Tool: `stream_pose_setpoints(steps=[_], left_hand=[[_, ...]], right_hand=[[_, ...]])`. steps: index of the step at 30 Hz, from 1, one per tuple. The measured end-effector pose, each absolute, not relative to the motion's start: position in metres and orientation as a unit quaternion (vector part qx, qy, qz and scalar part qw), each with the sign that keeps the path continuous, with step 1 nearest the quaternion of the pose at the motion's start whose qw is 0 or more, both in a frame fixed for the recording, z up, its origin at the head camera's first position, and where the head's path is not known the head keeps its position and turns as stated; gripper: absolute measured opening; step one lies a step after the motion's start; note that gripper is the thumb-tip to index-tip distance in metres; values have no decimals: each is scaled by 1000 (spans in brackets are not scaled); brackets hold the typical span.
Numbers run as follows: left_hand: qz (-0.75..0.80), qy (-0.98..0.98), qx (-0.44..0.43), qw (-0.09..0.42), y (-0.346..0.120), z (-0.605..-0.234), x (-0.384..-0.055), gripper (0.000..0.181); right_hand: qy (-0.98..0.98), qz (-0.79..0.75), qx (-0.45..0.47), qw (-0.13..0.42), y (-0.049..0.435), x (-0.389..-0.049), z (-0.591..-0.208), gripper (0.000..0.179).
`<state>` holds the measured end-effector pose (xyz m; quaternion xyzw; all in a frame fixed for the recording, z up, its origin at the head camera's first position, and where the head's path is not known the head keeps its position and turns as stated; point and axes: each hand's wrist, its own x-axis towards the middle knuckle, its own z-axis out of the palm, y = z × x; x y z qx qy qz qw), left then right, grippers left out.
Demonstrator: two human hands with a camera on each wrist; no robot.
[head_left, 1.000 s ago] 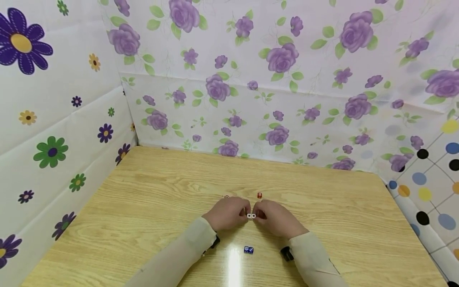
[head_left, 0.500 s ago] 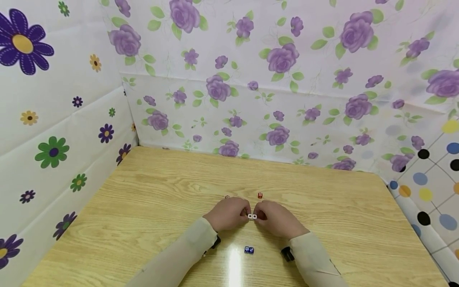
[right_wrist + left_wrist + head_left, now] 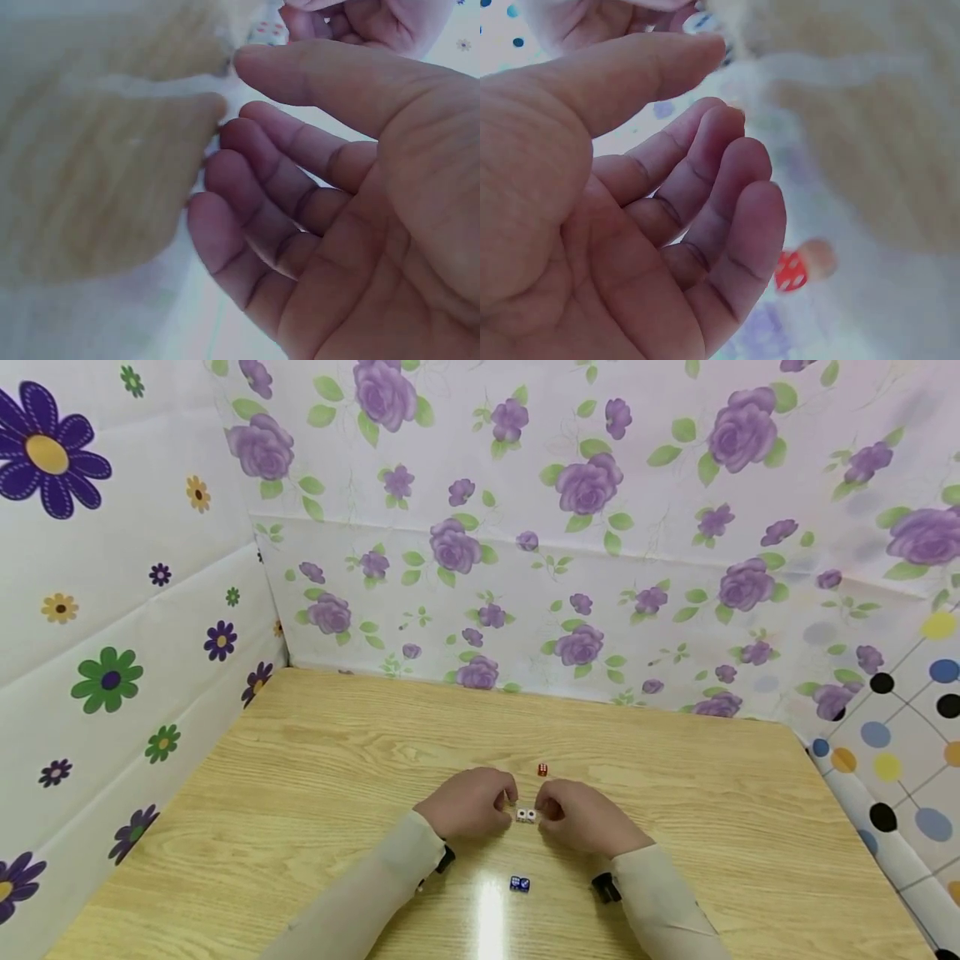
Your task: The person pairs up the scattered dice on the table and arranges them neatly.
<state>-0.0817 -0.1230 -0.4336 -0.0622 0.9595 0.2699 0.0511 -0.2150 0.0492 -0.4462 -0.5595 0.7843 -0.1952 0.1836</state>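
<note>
Two white dice [image 3: 526, 816] sit side by side on the wooden table, between my hands. To their left is my left hand [image 3: 467, 804], fingers loosely bent, thumb and index apart, holding nothing. On their right, my right hand [image 3: 588, 815] has the same relaxed curl and also holds nothing. The left wrist view shows a white die [image 3: 702, 24] past the thumb and a red die [image 3: 790, 271] beyond the fingers. In the right wrist view, a white die with red spots [image 3: 268, 32] shows beyond the thumb tip.
A red die [image 3: 542, 769] lies behind the white pair. Two blue dice [image 3: 520, 883] stand together nearer the front on the table [image 3: 360, 727]. Floral cloth [image 3: 525, 552] walls rise at the back and sides. Black wrist straps show at both cuffs.
Both hands have let go of the white dice and drawn apart, left hand leftward, right hand slightly rightward. A die earlier visible behind the left hand is now hidden in the head view.
</note>
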Motion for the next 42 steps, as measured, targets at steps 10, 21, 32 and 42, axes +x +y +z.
stream_pose_setpoints(steps=[10,21,32,42], left_hand=[[269,958,-100,21,-157,-410,-74,26],[296,944,-139,46,-175,-419,-71,29],[296,942,-147,58,-177,-430,-72,24],[256,955,-149,9,-167,-439,-80,7]], right_hand=[[813,-193,-519,182,57,-229,-439,9],[847,-182,-474,158,55,-234,-446,22],[850,-176,-473,151,52,-239,-452,22],[839,-156,-500,144,39,-238,-449,50]])
